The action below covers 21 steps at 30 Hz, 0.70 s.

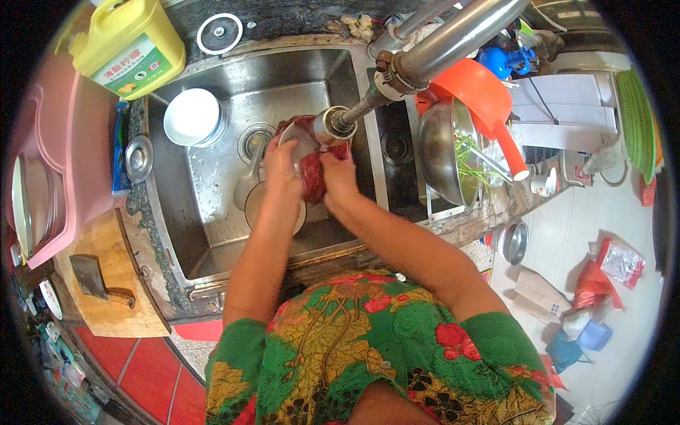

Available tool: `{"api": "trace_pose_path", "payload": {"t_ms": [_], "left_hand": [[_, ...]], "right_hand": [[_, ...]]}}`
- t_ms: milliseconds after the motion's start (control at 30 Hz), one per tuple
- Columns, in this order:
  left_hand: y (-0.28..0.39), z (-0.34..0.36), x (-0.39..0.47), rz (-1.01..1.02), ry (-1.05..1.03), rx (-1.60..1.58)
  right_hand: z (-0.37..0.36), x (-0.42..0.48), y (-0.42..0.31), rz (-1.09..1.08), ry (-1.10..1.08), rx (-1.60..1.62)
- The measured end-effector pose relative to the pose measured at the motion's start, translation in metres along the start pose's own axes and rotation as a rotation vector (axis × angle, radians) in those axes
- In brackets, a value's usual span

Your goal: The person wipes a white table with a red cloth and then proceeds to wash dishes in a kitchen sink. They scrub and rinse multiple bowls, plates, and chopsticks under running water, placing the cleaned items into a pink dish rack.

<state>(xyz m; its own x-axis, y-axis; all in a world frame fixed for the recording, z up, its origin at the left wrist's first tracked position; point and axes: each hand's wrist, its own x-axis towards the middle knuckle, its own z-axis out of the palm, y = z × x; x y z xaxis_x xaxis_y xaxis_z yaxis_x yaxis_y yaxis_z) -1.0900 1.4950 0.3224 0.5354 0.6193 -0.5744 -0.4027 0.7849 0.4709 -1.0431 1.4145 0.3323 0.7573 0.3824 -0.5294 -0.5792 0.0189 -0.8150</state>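
Note:
Above the stainless steel sink [223,212], my left hand [283,164] grips the rim of a pale, round dish [300,142] and dark red cloth [312,178]. My right hand [338,175] is closed on the cloth at the other side. Both are just under the metal faucet's outlet [334,125], which hides part of them. Beneath my hands in the basin lie a ladle-like utensil [248,183] and a round bowl [273,212], partly covered by my left arm. Stacked white bowls [192,117] stand at the basin's back left.
A yellow detergent jug [135,53] and pink dish rack [87,138] stand left. A cleaver [89,276] lies on the wooden cutting board [111,319]. Right of the basin are a metal bowl with greens [446,154] and an orange-red dipper [475,95].

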Motion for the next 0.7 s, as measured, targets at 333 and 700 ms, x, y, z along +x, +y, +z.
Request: {"api": "trace_pose_path", "payload": {"t_ms": [333, 700], "left_hand": [[0.002, -0.017, -0.024, 0.176, 0.030, 0.230], [-0.018, -0.015, -0.025, -0.018, -0.027, 0.322]], "right_hand": [[-0.022, -0.006, -0.026, 0.209, -0.369, -0.301], [-0.021, -0.003, -0.049, 0.086, -0.665, -0.223]]}}
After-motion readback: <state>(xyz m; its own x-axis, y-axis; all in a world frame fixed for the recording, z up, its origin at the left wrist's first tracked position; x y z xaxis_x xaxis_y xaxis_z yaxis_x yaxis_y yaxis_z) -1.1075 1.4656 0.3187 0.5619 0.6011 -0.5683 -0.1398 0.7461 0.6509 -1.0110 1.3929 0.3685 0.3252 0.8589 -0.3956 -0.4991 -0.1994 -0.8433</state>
